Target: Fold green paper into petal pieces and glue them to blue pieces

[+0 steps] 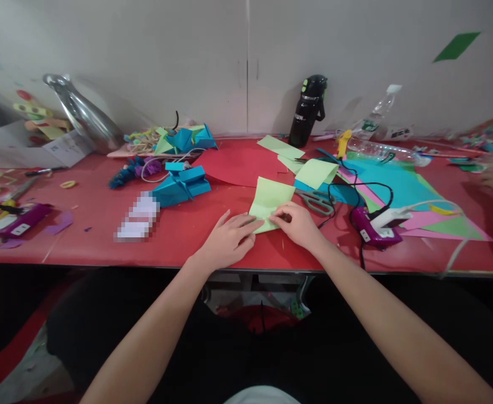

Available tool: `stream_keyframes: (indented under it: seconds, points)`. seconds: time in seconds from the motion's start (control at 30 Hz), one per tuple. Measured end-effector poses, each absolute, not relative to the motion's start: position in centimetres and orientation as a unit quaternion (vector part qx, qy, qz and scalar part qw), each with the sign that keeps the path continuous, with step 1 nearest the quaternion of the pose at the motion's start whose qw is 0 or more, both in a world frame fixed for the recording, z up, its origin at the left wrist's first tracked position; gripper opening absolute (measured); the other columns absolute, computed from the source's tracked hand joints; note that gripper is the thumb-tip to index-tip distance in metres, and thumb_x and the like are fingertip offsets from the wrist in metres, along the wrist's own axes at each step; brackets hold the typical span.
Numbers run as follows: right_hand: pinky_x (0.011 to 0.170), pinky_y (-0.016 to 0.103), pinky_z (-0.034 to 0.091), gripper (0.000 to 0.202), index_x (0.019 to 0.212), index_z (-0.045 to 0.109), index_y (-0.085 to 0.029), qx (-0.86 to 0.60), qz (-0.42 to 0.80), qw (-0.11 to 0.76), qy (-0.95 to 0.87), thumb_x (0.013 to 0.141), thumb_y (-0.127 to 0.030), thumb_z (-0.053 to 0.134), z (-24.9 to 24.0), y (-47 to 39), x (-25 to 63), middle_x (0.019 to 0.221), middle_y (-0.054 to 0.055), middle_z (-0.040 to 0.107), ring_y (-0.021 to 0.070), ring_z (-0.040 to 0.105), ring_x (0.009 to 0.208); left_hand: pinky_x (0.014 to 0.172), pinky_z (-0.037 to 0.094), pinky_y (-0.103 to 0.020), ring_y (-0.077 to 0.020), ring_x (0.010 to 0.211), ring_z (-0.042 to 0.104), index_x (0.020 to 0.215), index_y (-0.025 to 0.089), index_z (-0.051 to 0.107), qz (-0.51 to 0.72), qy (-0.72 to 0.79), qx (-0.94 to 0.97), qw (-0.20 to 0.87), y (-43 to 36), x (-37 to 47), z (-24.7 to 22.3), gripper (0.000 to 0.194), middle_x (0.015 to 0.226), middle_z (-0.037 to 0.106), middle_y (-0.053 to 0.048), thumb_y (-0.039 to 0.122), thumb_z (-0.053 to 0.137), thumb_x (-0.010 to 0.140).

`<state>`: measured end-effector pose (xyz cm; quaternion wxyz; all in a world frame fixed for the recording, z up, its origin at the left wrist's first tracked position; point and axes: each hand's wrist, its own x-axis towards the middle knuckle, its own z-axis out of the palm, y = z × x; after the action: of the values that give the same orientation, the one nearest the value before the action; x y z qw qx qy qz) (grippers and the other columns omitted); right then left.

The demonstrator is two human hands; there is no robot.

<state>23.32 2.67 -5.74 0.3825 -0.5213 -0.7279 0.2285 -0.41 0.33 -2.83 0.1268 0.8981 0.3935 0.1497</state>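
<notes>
Pointing lengthwise away from me, the light-green paper [270,193] touches both hands. My left hand [228,241] presses flat; my right hand [300,225] pinches its near end.

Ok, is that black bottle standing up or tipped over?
Upright: the black bottle stands on the red table, its lid at the top.
</notes>
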Motion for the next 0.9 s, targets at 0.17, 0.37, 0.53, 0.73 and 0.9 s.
stream_keyframes:
  seconds: [0.17,0.37,0.53,0.73,0.9]
  points:
    - [0.067,0.033,0.049,0.022,0.071,0.063,-0.020,-0.521,0.217,0.390,-0.728,0.087,-0.033,0.069,-5.9,2.8,23.2,0.084,0.005,0.062,0.0171,0.057,0.068,0.121,0.026,-0.059,-0.0274,0.139,0.050,0.135,0.031,0.063,0.140,0.386,0.908,0.083,-0.1,-0.1,-3.0,0.040,0.150,0.053,-0.008,0.029,0.045,0.099]
    - [0.077,0.037,0.052,0.017,0.081,0.068,-0.020,-0.524,0.179,0.345,-0.758,0.089,-0.034,0.069,-5.1,1.7,23.2,0.094,0.008,0.066,0.0227,0.063,0.085,0.121,0.026,-0.057,-0.0266,0.140,0.047,0.140,0.029,0.058,0.133,0.388,0.910,0.066,-0.1,0.0,-3.4,0.042,0.151,0.052,-0.009,0.030,0.043,0.101]
    - [0.092,0.046,0.048,0.017,0.095,0.071,-0.021,-0.531,0.093,0.290,-0.791,0.093,-0.037,0.065,-4.7,0.4,23.0,0.112,0.012,0.069,0.0306,0.061,0.104,0.121,0.026,-0.057,-0.0281,0.138,0.048,0.138,0.029,0.060,0.140,0.390,0.908,0.055,-0.2,0.2,-3.3,0.041,0.145,0.056,-0.009,0.031,0.044,0.100]
    - [0.098,0.049,0.046,0.020,0.109,0.069,-0.023,-0.529,0.095,0.266,-0.800,0.094,-0.036,0.063,-5.2,0.7,23.5,0.123,0.010,0.068,0.0326,0.060,0.115,0.120,0.027,-0.056,-0.0272,0.126,0.055,0.132,0.028,0.064,0.133,0.381,0.913,0.057,-0.7,0.1,-2.4,0.040,0.127,0.062,-0.009,0.025,0.044,0.097]
    - [0.097,0.048,0.047,0.029,0.114,0.066,-0.022,-0.527,0.085,0.291,-0.794,0.093,-0.041,0.065,-5.5,0.9,23.8,0.124,0.012,0.066,0.0331,0.060,0.115,0.115,0.032,-0.054,-0.0274,0.111,0.059,0.129,0.027,0.066,0.135,0.375,0.917,0.033,-1.5,0.1,-1.8,0.039,0.114,0.063,-0.009,0.025,0.047,0.095]
